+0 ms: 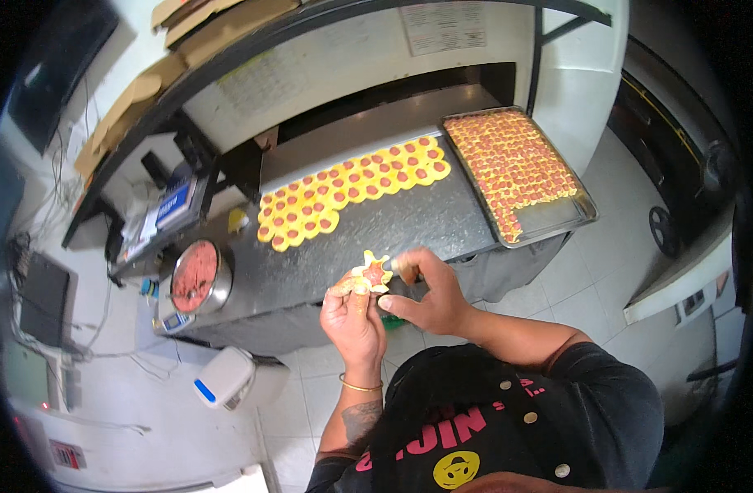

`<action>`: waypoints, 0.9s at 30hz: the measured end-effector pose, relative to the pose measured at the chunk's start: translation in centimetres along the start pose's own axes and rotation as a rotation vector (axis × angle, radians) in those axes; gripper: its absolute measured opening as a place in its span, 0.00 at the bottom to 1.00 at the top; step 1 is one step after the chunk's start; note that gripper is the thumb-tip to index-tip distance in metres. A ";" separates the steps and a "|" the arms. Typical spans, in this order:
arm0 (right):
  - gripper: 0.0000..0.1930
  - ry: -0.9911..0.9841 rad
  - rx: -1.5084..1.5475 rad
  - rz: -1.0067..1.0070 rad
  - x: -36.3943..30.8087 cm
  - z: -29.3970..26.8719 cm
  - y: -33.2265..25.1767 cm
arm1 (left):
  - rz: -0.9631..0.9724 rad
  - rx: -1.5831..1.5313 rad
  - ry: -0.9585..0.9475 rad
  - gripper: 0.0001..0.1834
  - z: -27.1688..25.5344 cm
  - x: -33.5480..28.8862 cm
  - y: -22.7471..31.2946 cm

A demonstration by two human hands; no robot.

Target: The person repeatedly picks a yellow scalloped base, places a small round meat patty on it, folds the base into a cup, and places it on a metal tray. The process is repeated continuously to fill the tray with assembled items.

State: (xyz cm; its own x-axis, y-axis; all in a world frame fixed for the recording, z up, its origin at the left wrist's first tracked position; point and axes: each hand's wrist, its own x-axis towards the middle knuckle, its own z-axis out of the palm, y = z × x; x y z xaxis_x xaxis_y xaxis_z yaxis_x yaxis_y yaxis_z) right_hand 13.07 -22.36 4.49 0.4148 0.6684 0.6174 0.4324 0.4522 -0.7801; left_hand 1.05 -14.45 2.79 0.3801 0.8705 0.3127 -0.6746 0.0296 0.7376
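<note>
My left hand (353, 316) pinches a small meat dumpling (377, 273) between thumb and fingers. Its yellow dough edge is crimped into points around pink filling, which shows in the middle. Close by on its right, my right hand (435, 294) has thumb and forefinger apart with nothing between them. Beyond both hands, yellow dough rounds (338, 200) lie in touching rows on the dark worktop (393, 232), each with a ball of pink meat. To the far right, a metal tray (567, 215) holds many finished meat dumplings (516, 160) packed closely.
A steel bowl (223, 286) of pink ground meat stands at the worktop's left end, with a small scale (177, 321) beside it. A dark-framed shelf bearing cardboard (130, 103) overhangs the back. A white lidded bin (226, 376) stands below left.
</note>
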 end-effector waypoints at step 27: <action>0.24 0.099 0.001 0.377 -6.3 5.0 -0.1 | -0.741 -0.300 -0.129 0.14 -7.0 -5.9 -2.0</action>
State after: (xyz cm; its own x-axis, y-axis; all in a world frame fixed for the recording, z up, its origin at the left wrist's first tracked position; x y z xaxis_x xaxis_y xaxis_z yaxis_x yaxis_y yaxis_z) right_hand 6.39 -23.65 0.15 0.6196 0.7276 0.2944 0.2342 0.1867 -0.9541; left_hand -4.26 -16.18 -4.77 0.8526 0.5099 -0.1144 -0.3526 0.7229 0.5942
